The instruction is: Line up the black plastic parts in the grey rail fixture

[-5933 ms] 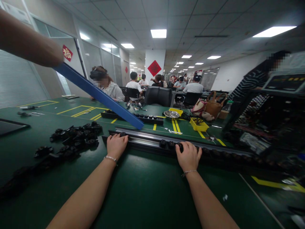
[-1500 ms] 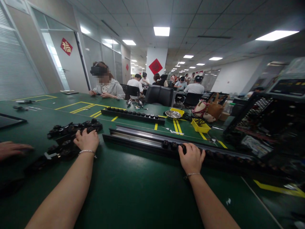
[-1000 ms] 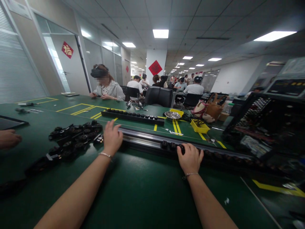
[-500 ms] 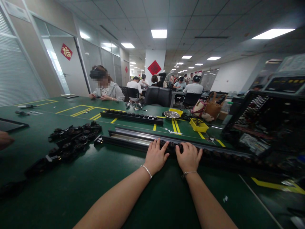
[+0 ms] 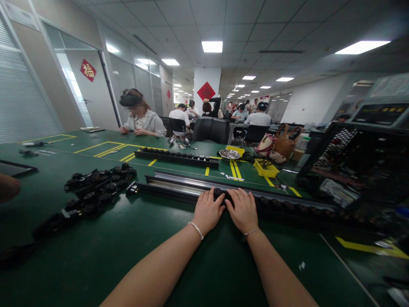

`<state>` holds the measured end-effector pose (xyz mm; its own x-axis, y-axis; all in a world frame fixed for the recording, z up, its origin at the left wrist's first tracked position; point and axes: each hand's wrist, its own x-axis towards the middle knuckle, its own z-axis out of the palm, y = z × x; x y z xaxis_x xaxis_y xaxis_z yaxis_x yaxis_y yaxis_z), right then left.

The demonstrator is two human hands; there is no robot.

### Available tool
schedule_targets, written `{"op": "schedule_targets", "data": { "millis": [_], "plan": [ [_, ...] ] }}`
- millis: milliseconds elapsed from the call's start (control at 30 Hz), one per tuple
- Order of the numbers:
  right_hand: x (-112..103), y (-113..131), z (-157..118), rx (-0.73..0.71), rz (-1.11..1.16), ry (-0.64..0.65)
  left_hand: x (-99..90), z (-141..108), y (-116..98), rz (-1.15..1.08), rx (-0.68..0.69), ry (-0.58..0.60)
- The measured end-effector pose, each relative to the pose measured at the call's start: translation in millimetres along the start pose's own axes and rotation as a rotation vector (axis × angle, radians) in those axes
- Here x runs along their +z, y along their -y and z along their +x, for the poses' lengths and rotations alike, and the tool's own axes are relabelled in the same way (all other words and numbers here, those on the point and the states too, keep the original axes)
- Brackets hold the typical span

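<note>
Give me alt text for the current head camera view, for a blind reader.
A left hand and right hand rest close together on a long rail holding small black parts, on a green table. A heap of dark pieces lies to the left; beyond sits a person wearing a headset.

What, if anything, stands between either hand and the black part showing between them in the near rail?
Nothing visible: the left hand and right hand flank the black part in the near rail, fingers close beside it; contact is unclear.
</note>
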<state>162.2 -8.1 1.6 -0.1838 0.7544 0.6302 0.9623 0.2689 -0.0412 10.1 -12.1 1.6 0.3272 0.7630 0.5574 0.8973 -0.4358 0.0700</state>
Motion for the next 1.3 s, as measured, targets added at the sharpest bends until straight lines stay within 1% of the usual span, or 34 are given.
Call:
{"op": "schedule_targets", "data": {
  "millis": [133, 300, 533, 900, 1300],
  "plan": [
    [0.6, 2.1, 1.4, 0.044, 0.011, -0.001, 0.3, -1.1, 3.8, 0.003, -0.01, -0.009],
    [-0.2, 4.9, 1.9, 0.061, 0.005, -0.015, 0.0, -2.2, 9.2, -0.006, -0.019, -0.021],
    [-1.0, 5.1, 2.0, 0.048, -0.004, -0.04, -5.3, -0.3, 13.8, 0.013, -0.043, -0.006],
    [-3.0, 5.1, 1.1, 0.029, -0.015, -0.064, -8.7, 0.1, 22.7, 0.025, -0.079, -0.05],
    [-2.8, 4.2, 1.3, 0.026, -0.004, -0.066, -12.3, 1.7, 31.1, 0.041, -0.127, -0.042]
  ]
}}
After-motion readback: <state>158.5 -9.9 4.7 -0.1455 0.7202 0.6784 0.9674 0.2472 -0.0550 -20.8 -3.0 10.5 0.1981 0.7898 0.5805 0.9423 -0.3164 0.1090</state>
